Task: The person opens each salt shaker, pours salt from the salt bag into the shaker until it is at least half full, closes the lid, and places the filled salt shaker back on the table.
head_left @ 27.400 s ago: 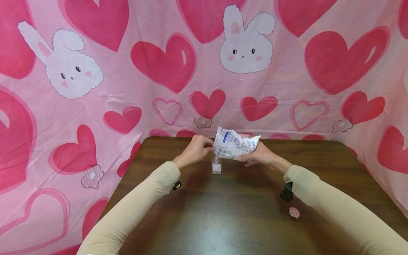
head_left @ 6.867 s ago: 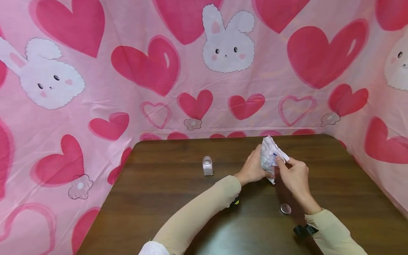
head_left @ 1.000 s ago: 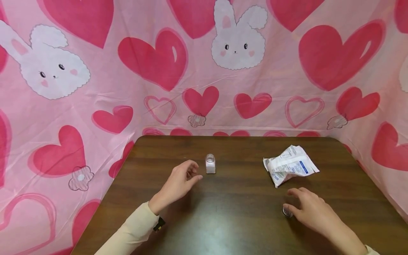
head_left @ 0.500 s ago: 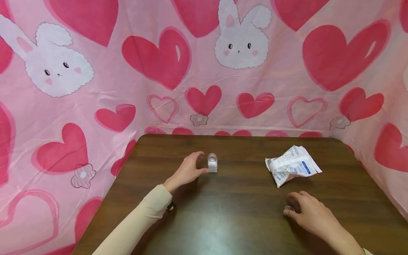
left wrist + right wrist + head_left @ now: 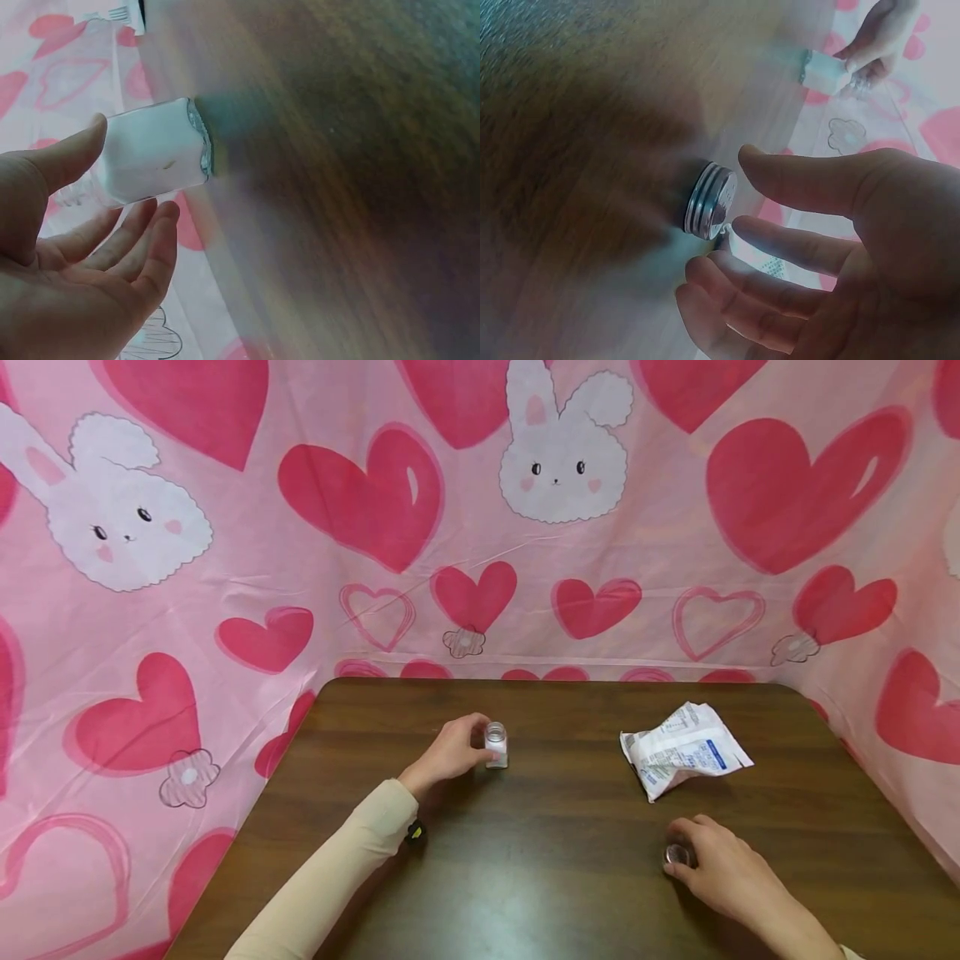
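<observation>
A small square glass shaker jar (image 5: 496,747) stands uncapped on the brown table, filled with something white. My left hand (image 5: 453,748) is at its left side, thumb on the near face and fingers behind. In the left wrist view the thumb and fingertips of my left hand (image 5: 97,255) lie on opposite sides of the jar (image 5: 154,154). My right hand (image 5: 727,864) is curved around the silver screw lid (image 5: 677,855), which rests on the table. The right wrist view shows a gap between my right hand's thumb (image 5: 780,176) and the ridged lid (image 5: 710,201).
A crumpled white printed bag (image 5: 686,750) lies on the table (image 5: 525,860) at right, beyond my right hand. Behind the far table edge hangs a pink cloth (image 5: 480,543) with hearts and rabbits.
The bag, formerly in both hands, now lies on the table. Over the last second my left hand has moved right to the jar. My right hand has come closer around the lid.
</observation>
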Available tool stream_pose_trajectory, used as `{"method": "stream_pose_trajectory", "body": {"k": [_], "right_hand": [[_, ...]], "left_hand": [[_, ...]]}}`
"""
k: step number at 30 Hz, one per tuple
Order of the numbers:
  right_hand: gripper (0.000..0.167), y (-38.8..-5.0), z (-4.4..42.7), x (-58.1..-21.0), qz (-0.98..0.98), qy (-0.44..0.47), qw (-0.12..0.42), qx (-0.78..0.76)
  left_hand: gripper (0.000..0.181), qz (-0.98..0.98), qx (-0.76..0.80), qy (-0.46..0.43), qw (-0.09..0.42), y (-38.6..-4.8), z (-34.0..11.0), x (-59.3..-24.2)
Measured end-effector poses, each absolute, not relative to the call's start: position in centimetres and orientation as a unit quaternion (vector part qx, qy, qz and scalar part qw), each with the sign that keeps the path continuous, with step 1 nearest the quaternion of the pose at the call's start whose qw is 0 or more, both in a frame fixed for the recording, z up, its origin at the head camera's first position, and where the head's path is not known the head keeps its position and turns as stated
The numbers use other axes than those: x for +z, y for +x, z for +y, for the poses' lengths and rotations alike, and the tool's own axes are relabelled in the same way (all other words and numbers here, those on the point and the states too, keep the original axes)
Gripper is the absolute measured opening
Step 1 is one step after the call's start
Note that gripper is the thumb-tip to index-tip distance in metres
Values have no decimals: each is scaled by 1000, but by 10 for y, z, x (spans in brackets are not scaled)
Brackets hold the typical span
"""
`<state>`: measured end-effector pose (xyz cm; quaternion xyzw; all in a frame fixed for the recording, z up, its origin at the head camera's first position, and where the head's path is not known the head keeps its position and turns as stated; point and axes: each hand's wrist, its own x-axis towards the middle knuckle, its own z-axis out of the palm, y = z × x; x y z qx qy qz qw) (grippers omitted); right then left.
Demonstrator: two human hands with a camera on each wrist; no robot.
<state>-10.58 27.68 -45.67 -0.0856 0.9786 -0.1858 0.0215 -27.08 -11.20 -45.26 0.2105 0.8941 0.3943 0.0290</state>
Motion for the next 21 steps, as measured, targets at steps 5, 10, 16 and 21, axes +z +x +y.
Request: {"method": "stream_pose_trajectory", "body": {"k": [5,10,16,21], "right_hand": [[39,-106,277,-460,978,-93,16,-185],[40,-106,276,-461,977,-96,20,-188],[37,-106,274,-461,977,-95,32,-190],[35,-106,274,-462,977,-101,24,-189]], "left_hand": [[42,896,389,212,33,-272,-111,-452],[41,894,391,216,35,-272,-111,-450],[41,892,395,216,42,-272,-113,-450],[44,889,402,215,44,-271,-112,-451]]}}
